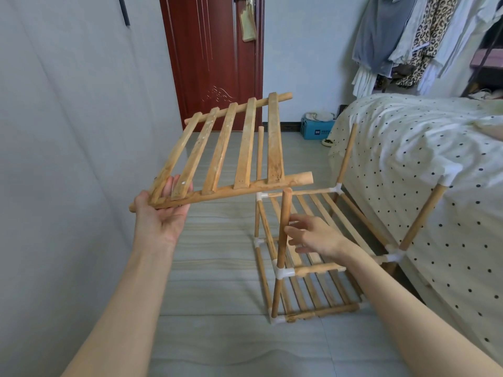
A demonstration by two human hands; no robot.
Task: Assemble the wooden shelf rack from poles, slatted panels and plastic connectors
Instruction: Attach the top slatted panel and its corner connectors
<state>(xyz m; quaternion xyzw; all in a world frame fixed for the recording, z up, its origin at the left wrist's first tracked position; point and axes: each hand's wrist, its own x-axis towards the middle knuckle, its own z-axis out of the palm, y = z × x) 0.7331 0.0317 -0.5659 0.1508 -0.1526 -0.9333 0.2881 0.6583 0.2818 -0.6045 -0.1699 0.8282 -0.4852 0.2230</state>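
Observation:
My left hand [160,213] holds a loose slatted wooden panel [226,148] by its near left corner, thumb on top and fingers under the rail, with the panel raised and tilted above the floor. The partly built rack [313,257] stands on the floor to the right, with two slatted shelves joined by white plastic connectors [284,272]. Upright poles rise from its corners. My right hand [313,235] reaches to the near left upright pole [284,224], fingertips touching it, fingers fairly straight.
A bed with a dotted cover [422,164] presses against the rack's right side. A grey wall runs along the left and a dark red door [215,58] stands behind. Clothes [413,36] hang at the upper right, and a blue box [317,129] sits by the far wall.

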